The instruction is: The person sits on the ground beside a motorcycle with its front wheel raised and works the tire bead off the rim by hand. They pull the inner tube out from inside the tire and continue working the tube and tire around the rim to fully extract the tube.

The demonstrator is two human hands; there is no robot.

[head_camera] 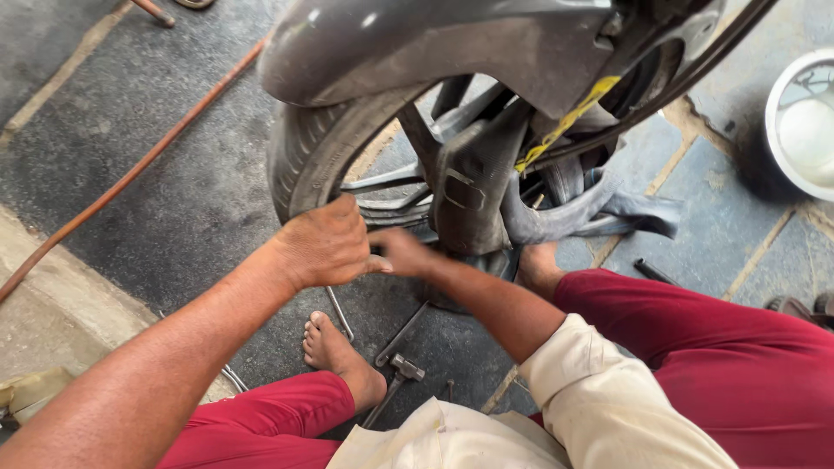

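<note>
A scooter's rear wheel stands in front of me, its black tyre [304, 148] under a dark grey mudguard [417, 43]. A limp grey inner tube [599, 213] hangs out of the wheel on the right. My left hand [326, 243] rests on the lower edge of the tyre, fingers curled against it. My right hand [401, 252] reaches in low beside the rim next to the left hand; it is blurred and whether it grips anything is unclear. A yellow strip [569, 117] is tied near the hub.
Metal tyre levers [401, 334] and a hammer [398, 372] lie on the dark floor between my bare feet [334, 352]. An orange hose [130, 169] runs across the left. A white basin of water [808, 122] stands at the right edge.
</note>
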